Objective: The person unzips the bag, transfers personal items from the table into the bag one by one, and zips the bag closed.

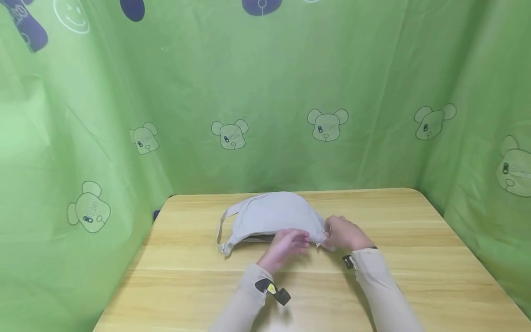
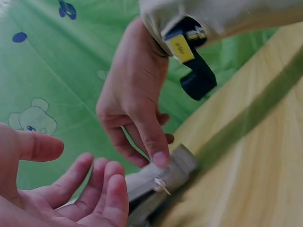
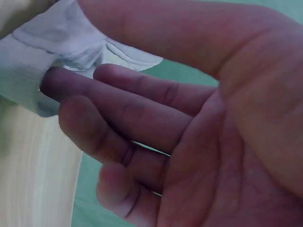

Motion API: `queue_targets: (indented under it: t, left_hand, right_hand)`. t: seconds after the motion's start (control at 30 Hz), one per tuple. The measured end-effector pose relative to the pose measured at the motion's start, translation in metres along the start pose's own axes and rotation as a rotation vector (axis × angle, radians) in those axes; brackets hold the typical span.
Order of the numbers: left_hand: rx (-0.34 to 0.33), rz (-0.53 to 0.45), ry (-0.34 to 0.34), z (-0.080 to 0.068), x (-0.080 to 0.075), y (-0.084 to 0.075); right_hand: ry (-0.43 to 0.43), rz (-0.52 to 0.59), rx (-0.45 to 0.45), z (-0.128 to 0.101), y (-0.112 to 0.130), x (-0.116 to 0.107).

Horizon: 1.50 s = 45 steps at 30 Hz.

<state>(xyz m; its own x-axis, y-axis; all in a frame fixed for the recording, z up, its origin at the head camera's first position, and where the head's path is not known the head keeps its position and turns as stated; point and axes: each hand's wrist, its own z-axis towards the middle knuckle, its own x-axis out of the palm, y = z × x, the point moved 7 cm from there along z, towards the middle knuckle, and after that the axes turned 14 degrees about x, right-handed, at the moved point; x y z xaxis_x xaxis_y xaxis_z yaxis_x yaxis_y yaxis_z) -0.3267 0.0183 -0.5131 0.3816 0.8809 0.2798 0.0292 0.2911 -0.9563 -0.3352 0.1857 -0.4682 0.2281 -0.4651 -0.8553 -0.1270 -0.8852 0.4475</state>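
From left to right, I read the scene as follows. The bag [image 1: 269, 216], a pale grey fabric crescent with a strap [image 1: 221, 229] looped at its left end, lies on the wooden table [image 1: 415, 258], towards the back and centre.

The left hand [image 1: 286, 244] hovers at the bag's near edge, fingers loosely spread and holding nothing.

The right hand [image 1: 344, 233] pinches the bag's right corner between thumb and fingers; a small metal zip pull [image 2: 161, 185] hangs just below.

I judge the step in hand to be steadying the corner. The next move calls for the left hand to take the pull while the right keeps the fabric taut.
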Motion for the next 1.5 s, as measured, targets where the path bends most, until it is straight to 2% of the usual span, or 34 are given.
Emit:
queue_targets:
  t: [0.17, 0.27, 0.33, 0.57, 0.67, 0.8, 0.9, 1.03, 1.23, 1.5]
  left_hand:
    - [-0.062, 0.043, 0.015, -0.002, 0.001, 0.016]
    - [-0.13, 0.005, 0.026, -0.005, 0.004, 0.027]
    - [-0.17, -0.051, 0.034, -0.008, 0.008, 0.033]
    - [-0.228, -0.415, 0.069, -0.009, 0.027, 0.04]
    - [-0.253, -0.492, 0.077, -0.009, 0.03, 0.04]
    - [-0.272, -0.461, 0.055, -0.01, 0.027, 0.043]
    - [-0.284, -0.441, 0.012, -0.011, 0.023, 0.046]
    - [-0.258, -0.48, -0.029, -0.011, 0.022, 0.05]
    - [-0.224, -0.562, -0.013, -0.008, 0.027, 0.051]
    - [-0.284, -0.517, -0.104, -0.012, 0.025, 0.057]
  right_hand:
    - [-0.002, -0.007, -0.003, 0.0, -0.001, 0.004]
    - [-0.008, -0.028, 0.002, 0.0, -0.002, 0.002]
    - [-0.02, -0.039, 0.005, 0.0, -0.004, 0.0]
    - [-0.045, -0.057, -0.035, -0.002, -0.001, -0.008]
    - [-0.036, -0.044, -0.032, -0.002, -0.001, -0.01]
    - [-0.024, -0.024, -0.028, -0.003, -0.002, -0.013]
    - [-0.021, -0.025, -0.04, -0.004, -0.002, -0.013]
    - [-0.019, -0.025, -0.049, -0.004, -0.002, -0.012]
    - [-0.016, -0.011, -0.054, -0.004, -0.001, -0.011]
    - [-0.028, -0.022, -0.072, -0.004, -0.001, -0.015]
